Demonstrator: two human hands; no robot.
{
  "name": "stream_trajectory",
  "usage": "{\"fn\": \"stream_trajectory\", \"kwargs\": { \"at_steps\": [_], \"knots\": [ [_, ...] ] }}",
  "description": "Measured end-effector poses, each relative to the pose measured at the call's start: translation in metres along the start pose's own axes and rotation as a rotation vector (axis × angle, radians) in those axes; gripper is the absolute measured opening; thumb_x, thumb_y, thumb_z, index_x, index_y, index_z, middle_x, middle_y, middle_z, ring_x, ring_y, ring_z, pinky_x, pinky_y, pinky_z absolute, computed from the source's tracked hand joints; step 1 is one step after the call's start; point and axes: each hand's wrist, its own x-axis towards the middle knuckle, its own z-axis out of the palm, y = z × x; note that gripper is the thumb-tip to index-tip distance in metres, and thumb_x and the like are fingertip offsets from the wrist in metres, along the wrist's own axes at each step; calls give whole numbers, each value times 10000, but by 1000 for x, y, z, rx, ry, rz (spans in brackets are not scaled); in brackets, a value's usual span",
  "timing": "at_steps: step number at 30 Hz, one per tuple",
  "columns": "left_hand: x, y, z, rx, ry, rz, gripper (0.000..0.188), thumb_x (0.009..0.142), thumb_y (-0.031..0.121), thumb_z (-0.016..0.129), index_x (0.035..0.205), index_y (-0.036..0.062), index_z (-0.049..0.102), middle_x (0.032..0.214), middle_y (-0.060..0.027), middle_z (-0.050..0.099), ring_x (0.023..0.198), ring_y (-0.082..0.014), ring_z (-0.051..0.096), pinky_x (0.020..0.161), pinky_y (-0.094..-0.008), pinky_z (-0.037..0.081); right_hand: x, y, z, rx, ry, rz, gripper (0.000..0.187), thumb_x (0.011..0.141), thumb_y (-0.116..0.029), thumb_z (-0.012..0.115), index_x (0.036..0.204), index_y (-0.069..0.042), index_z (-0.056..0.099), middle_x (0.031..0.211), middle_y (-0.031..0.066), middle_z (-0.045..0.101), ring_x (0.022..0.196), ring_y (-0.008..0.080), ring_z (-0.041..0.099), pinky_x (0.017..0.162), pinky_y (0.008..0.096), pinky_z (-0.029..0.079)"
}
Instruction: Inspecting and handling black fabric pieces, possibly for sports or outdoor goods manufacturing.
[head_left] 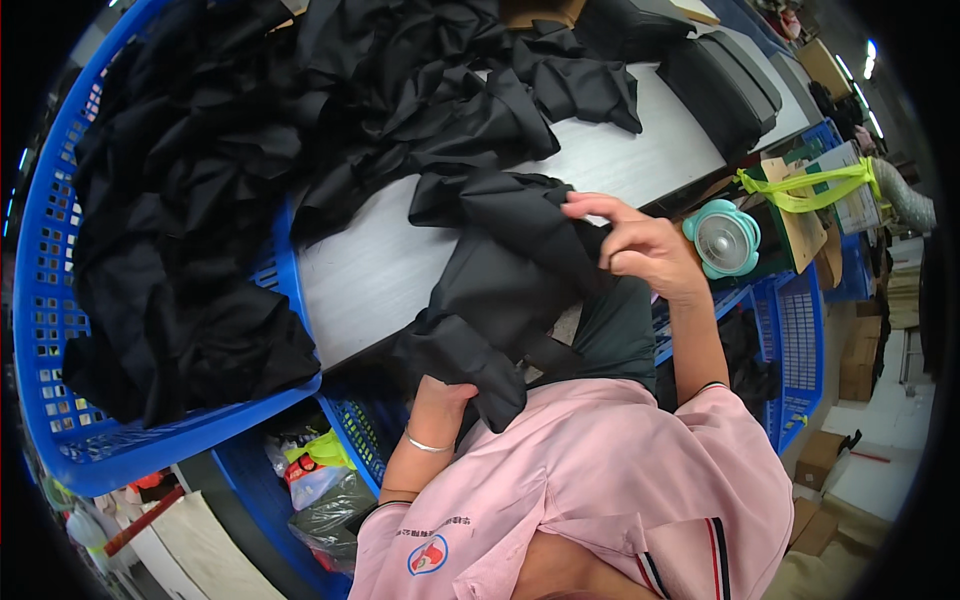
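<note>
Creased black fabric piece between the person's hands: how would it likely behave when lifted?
The black fabric piece would probably flop, since it drapes over the left hand. Its sharp creases suggest slight crispness, and its thin-looking edges hint at lightness.

A basket full of fabric stood left of a table, where more fabric lay. Before the person, one fabric piece was between left hand and right hand, with a fan farther right.

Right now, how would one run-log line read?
Left hand: partly hidden by black fabric | Right hand: at fabric's right edge | Blue basket: black cloth heap inside
</note>
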Motion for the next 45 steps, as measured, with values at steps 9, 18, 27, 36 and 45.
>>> {"fn": "stream_trajectory", "kwargs": {
  "at_steps": [9,18,27,36,45],
  "knots": [
    [88,-9,89,888,-30,-627,266,985,138,631,1207,3,686,1201,-71,705,1124,-203,646,1010,-326,475,26,-13,-116,115,340,-196,179,1063,-145,500,1070,-19,627,1384,153,566,876,117,631,805,282,533],
    [164,-24,95,2081,-469,217,891,642,250,907,1454,182,546,1617,-158,295,1512,-418,191,1204,-601,147,22,52,-173,506,490,-248,247,1073,-228,505,1171,-12,577,1288,158,630,1183,219,608,1066,412,449],
    [204,62,-1,2532,-156,-30,718,730,235,856,1366,149,534,1562,-118,406,1497,-317,306,1130,-587,247,46,57,-171,744,460,-272,263,1083,-241,464,1191,-39,592,1202,98,670,1120,189,628,992,410,490],
    [107,171,-3,2792,220,-202,618,724,-17,666,1317,68,518,1433,-137,535,1393,-295,453,1137,-592,271,102,109,-127,460,656,32,345,1033,-223,572,1280,18,571,1159,121,673,991,193,650,955,356,498],
    [119,168,87,2501,232,-361,858,714,41,783,1496,153,450,1574,-153,398,1460,-325,370,1206,-535,219,-8,128,-36,-19,673,172,427,947,-178,695,1302,31,584,1159,101,649,1010,140,611,865,278,503]
  ]
}}
